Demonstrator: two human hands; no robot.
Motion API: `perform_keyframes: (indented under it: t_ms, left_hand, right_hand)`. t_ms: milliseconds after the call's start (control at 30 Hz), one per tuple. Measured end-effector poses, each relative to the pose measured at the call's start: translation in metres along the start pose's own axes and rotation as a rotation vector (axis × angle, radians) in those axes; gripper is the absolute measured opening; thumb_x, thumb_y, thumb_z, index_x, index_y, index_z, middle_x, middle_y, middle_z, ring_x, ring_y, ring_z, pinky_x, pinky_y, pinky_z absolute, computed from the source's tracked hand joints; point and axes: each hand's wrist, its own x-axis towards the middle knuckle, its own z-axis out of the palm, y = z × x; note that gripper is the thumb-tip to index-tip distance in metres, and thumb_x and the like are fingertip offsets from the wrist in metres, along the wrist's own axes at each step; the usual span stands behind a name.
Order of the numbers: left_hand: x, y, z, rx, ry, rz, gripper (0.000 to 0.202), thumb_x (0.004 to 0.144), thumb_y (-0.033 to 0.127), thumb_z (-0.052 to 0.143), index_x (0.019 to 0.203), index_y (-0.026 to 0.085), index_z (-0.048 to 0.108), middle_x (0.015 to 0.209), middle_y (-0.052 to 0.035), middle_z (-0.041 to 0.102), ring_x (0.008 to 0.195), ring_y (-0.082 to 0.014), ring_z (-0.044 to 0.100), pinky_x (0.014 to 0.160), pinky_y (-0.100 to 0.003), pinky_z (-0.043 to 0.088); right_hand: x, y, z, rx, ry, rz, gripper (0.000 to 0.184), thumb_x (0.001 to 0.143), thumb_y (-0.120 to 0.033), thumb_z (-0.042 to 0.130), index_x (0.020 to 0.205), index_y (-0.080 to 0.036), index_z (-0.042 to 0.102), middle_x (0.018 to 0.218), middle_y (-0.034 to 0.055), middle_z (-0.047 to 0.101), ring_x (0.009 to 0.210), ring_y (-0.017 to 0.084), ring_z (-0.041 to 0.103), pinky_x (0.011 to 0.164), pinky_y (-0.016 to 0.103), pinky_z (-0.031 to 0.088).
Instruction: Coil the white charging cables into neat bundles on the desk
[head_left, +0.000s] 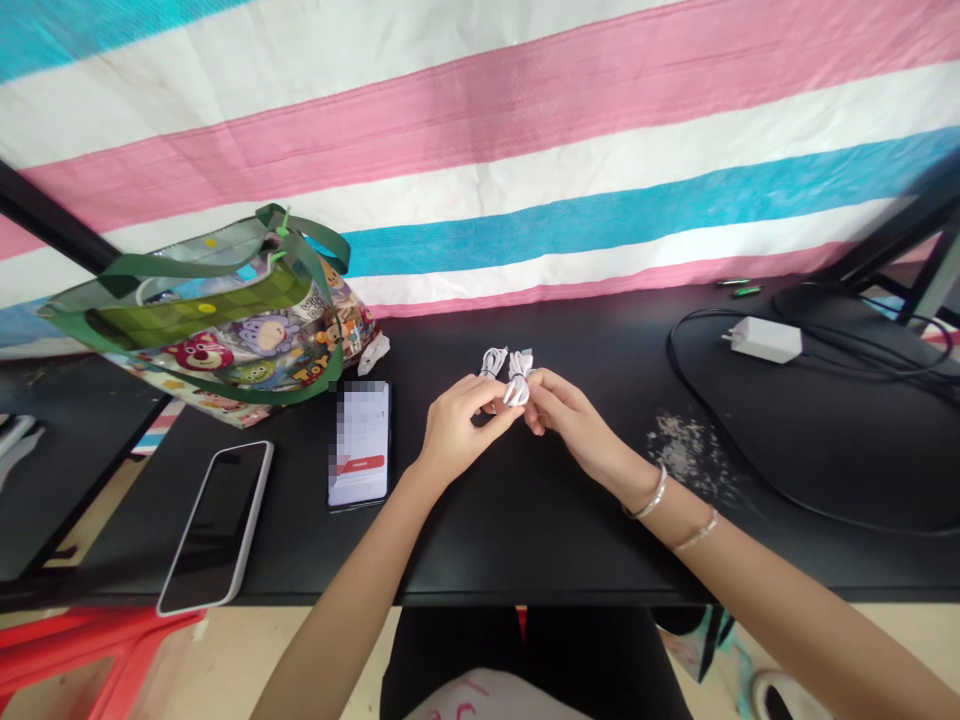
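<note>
Over the middle of the black table, a bundled white charging cable (517, 378) is held between my two hands. My left hand (461, 415) pinches its lower end with thumb and fingers. From the other side, the fingers of my right hand (562, 408) close on the same bundle. Just behind my left hand is a second white cable bundle (492, 362), tied with a dark band. My left fingers partly cover it, and I cannot tell whether they touch it. Two bracelets circle my right wrist.
Left of my hands lie a phone with a lit screen (361, 450) and a dark-screened phone (217, 530) overhanging the table's front edge. A cartoon tote bag (247, 340) stands behind them. At right are a white power adapter (765, 340), a black cord (739, 455) and a worn patch (686, 450).
</note>
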Motion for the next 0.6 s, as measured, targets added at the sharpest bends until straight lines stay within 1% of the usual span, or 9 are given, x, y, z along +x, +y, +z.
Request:
perform_keyframes:
  t_ms: [167, 233, 433, 500, 600]
  left_hand:
    - [-0.0002, 0.0031, -0.0006, -0.025, -0.046, -0.021, 0.022, 0.082, 0.029, 0.061, 0.063, 0.019, 0.056, 0.059, 0.0038, 0.057, 0.056, -0.0088, 0.050, 0.056, -0.019, 0.041]
    - [-0.0006, 0.0031, -0.0002, -0.049, -0.060, -0.052, 0.023, 0.082, 0.030, 0.060, 0.063, 0.019, 0.056, 0.059, 0.0036, 0.057, 0.056, -0.0087, 0.050, 0.056, -0.019, 0.041]
    - [-0.0010, 0.0003, 0.0028, -0.175, -0.108, -0.191, 0.015, 0.081, 0.027, 0.058, 0.068, 0.018, 0.059, 0.061, 0.0032, 0.058, 0.056, -0.0085, 0.052, 0.053, -0.019, 0.040]
    - [-0.0002, 0.0011, 0.0026, -0.210, -0.138, -0.211, 0.013, 0.078, 0.025, 0.060, 0.067, 0.018, 0.059, 0.062, 0.0034, 0.059, 0.056, -0.0084, 0.052, 0.054, -0.019, 0.041]
    - [0.0015, 0.0036, 0.0011, -0.254, -0.178, -0.218, 0.016, 0.075, 0.026, 0.063, 0.063, 0.018, 0.056, 0.061, 0.0035, 0.061, 0.055, -0.0082, 0.053, 0.055, -0.019, 0.041]
  right_hand:
    - [-0.0007, -0.0019, 0.0012, 0.017, 0.013, 0.048, 0.040, 0.070, -0.057, 0.065, 0.064, -0.021, 0.048, 0.054, -0.0067, 0.047, 0.047, 0.007, 0.043, 0.048, 0.023, 0.037]
    - [-0.0008, -0.0016, 0.0011, 0.014, 0.015, 0.051, 0.039, 0.071, -0.056, 0.064, 0.064, -0.021, 0.048, 0.055, -0.0062, 0.048, 0.048, 0.007, 0.044, 0.049, 0.023, 0.037]
    - [0.0000, 0.0005, -0.0010, 0.025, 0.016, 0.028, 0.040, 0.072, -0.056, 0.064, 0.063, -0.021, 0.048, 0.053, -0.0069, 0.045, 0.047, 0.007, 0.042, 0.049, 0.024, 0.035]
    - [0.0001, 0.0005, -0.0015, 0.040, 0.016, 0.016, 0.042, 0.070, -0.058, 0.065, 0.063, -0.021, 0.047, 0.054, -0.0067, 0.046, 0.048, 0.007, 0.042, 0.049, 0.024, 0.036]
    - [0.0000, -0.0003, -0.0012, 0.072, 0.000, 0.000, 0.045, 0.069, -0.060, 0.066, 0.063, -0.021, 0.047, 0.055, -0.0065, 0.048, 0.049, 0.007, 0.042, 0.051, 0.024, 0.036]
